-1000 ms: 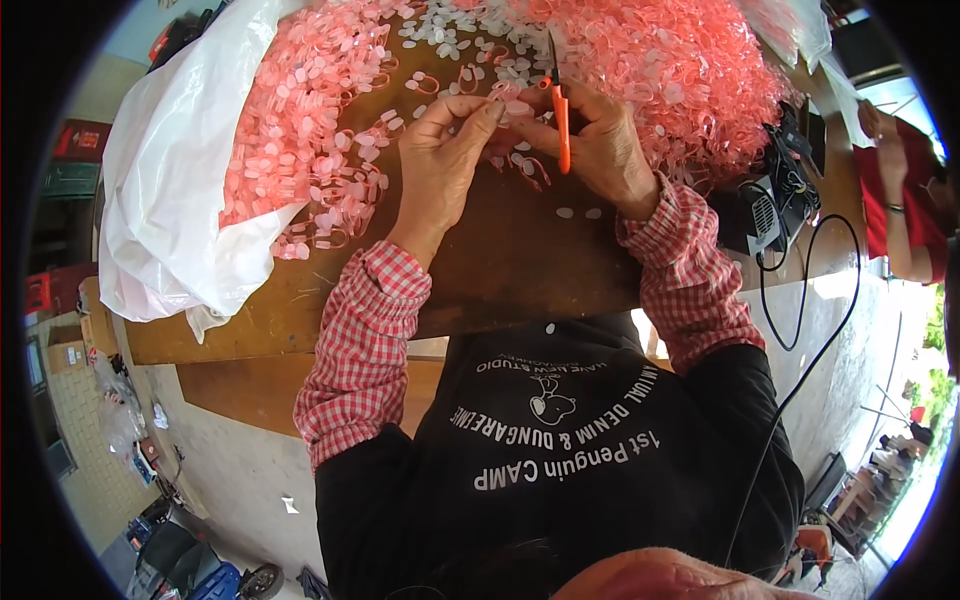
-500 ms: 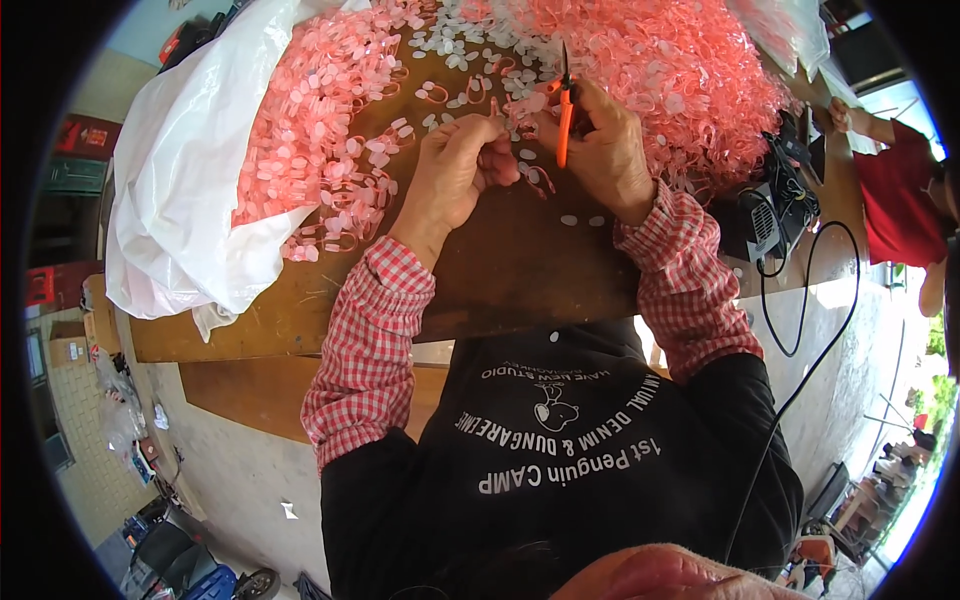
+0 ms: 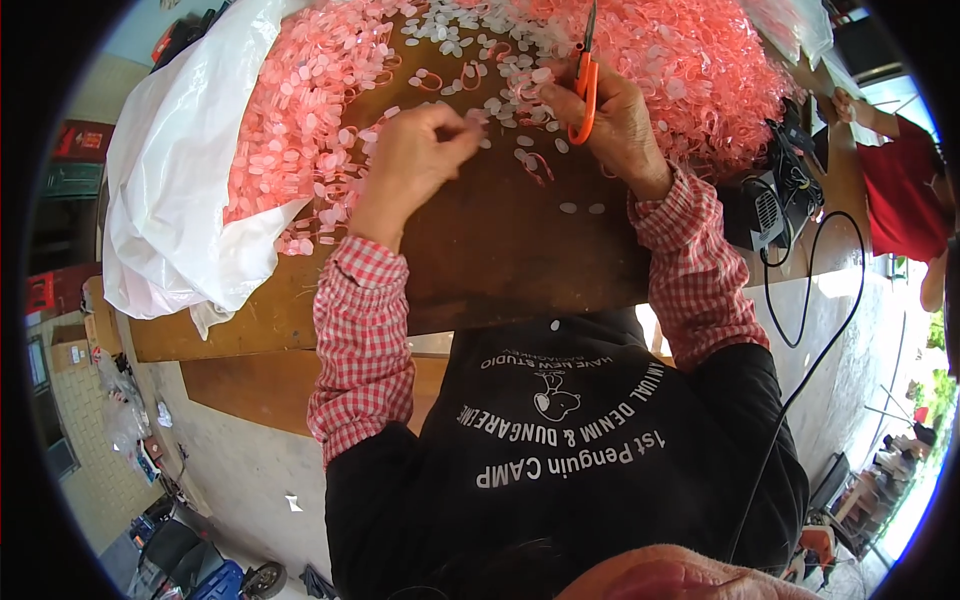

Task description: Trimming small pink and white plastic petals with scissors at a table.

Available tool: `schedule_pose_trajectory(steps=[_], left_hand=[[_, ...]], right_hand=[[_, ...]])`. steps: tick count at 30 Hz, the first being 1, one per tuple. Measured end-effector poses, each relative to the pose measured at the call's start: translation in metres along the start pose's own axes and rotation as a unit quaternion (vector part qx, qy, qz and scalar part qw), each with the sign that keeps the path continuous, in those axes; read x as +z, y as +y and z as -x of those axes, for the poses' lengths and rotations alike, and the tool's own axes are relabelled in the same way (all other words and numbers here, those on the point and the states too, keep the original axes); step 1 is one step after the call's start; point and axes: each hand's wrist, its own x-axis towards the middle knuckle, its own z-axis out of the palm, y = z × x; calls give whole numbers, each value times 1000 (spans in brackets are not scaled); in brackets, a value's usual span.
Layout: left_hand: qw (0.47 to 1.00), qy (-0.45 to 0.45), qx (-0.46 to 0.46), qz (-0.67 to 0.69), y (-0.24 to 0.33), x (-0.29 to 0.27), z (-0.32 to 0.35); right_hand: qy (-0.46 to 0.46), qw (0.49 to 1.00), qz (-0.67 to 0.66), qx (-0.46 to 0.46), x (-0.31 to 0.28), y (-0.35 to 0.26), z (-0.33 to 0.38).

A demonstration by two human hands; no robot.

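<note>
My right hand (image 3: pixel 625 125) holds a pair of orange-handled scissors (image 3: pixel 588 95), blades pointing away from me. Its thumb and forefinger are beside small pink plastic pieces at the edge of the large right-hand pile (image 3: pixel 700 80); whether they pinch one is unclear. My left hand (image 3: pixel 412 165) hovers over the table near the left pile of pink loop-shaped pieces (image 3: pixel 305 110), its fingers curled together and slightly blurred. A pale pink bit shows at its fingertips, too small to make out. Between the hands lie loose pink loops (image 3: pixel 538 165) and white oval bits (image 3: pixel 440 30).
A white plastic sack (image 3: pixel 185 190) wraps the left pile on the brown wooden table (image 3: pixel 500 270). At right are a black electrical device (image 3: pixel 768 215) and a looping black cable (image 3: pixel 858 285). Beyond it, a person in a red shirt (image 3: pixel 900 190) is at the table.
My left hand has moved left, away from my right hand. My right hand, with the scissors, has shifted slightly right and away from me; the scissors stand more upright.
</note>
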Motion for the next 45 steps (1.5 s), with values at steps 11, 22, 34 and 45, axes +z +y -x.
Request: schedule_pose_trajectory(steps=[11,22,34,45], left_hand=[[972,61,196,111,7,14,2],[814,-48,15,579,2,34,2],[811,-2,43,584,0,39,4],[834,51,53,547,5,43,3]], right_hand=[[-79,997,-19,-19,4,-8,6],[-153,964,-216,33,-4,-15,7],[-142,976,-140,83,-4,-16,3],[-9,986,146,-78,6,-14,9]])
